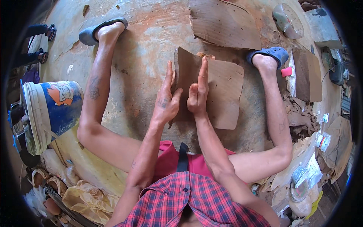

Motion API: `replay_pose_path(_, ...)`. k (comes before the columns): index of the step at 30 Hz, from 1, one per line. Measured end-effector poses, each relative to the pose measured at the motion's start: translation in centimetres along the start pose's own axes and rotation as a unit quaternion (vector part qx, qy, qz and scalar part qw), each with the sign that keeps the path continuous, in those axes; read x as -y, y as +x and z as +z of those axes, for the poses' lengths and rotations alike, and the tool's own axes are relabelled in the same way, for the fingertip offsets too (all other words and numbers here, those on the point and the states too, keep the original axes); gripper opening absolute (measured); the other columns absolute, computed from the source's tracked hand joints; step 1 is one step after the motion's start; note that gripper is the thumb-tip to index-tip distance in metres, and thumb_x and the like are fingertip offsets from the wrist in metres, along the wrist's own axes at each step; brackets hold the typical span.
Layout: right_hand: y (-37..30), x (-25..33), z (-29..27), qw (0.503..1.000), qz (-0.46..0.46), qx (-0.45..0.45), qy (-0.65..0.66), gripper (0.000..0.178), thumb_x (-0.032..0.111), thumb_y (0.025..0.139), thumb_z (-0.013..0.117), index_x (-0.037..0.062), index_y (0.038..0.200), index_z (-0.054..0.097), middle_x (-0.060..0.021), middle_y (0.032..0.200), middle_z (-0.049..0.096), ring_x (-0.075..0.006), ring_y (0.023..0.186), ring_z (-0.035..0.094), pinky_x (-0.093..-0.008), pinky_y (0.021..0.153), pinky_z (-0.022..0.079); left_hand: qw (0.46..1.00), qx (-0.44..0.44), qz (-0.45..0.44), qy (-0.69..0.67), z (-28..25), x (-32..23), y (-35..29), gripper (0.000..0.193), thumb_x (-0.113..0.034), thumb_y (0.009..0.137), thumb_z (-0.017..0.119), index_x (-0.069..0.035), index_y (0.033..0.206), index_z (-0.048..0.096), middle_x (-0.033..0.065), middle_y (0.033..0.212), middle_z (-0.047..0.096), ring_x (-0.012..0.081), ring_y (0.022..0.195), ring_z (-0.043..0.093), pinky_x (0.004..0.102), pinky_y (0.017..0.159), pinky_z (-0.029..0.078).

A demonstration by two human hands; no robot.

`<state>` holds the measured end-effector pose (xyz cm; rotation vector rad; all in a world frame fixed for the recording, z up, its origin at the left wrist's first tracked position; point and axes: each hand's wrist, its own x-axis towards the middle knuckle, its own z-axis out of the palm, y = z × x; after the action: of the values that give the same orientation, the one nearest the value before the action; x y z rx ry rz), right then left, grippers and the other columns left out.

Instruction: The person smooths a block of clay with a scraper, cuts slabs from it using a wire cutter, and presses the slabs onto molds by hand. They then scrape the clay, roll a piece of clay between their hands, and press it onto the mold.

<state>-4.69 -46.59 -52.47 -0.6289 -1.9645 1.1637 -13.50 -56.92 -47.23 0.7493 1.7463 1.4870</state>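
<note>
A brown clay slab (227, 90) lies on the floor between my legs. A second part of clay (186, 72) stands tilted up at its left; whether it is joined to the flat slab I cannot tell. My left hand (166, 101) is along the raised clay's outer left side, fingers stretched forward and thumb toward the right. On the opposite side, my right hand (199, 90) is held edge-on with its fingers straight, over the brown clay. Both palms face each other with the raised clay between them. A small reddish-brown block (206, 55) shows just past the fingertips.
Beyond lies a larger clay sheet (227, 24). A metal bowl (288, 20) and a clay-covered board (307, 75) are at the right, near clay scraps (300, 117). A blue and white bucket (62, 109) stands left. Another person's feet (47, 45) show at far left.
</note>
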Motion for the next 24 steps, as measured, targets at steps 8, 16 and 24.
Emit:
replay_pose_path(8,1.7,-0.6,0.3,0.999,0.016,0.036,0.004,0.104,0.077,0.102,0.035,0.0037,0.169,0.003,-0.0173,0.177,0.004,-0.0324,0.164,0.002,-0.0504,0.131,0.004,0.999,-0.009,0.017,-0.04,-0.7,0.4,0.8,0.096,0.018,0.091,0.052,-0.013,0.171,0.007,0.0242,0.173,0.022,0.0356,0.159,0.024,0.0412,0.128,0.027)
replay_pose_path(16,3.0,-1.7,0.7,0.998,0.032,0.006,-0.049,0.1,0.075,0.104,0.031,-0.0005,0.168,0.015,-0.0253,0.175,0.012,-0.0394,0.163,0.01,-0.0518,0.13,0.005,1.0,0.024,0.0,0.014,-1.2,0.6,0.4,0.092,0.018,0.091,0.052,-0.007,0.17,0.012,0.0175,0.175,0.02,0.0272,0.16,0.024,0.0369,0.128,0.025)
replay_pose_path(24,1.8,1.1,1.4,1.0,-0.026,-0.013,0.012,0.099,0.077,0.102,0.032,0.0054,0.169,0.019,-0.0204,0.176,0.014,-0.0351,0.164,0.007,-0.052,0.13,0.007,0.997,0.007,-0.003,0.078,-2.6,1.3,-1.2,0.093,0.016,0.089,0.054,-0.008,0.17,0.015,0.0236,0.171,0.028,0.0325,0.158,0.029,0.0387,0.127,0.027)
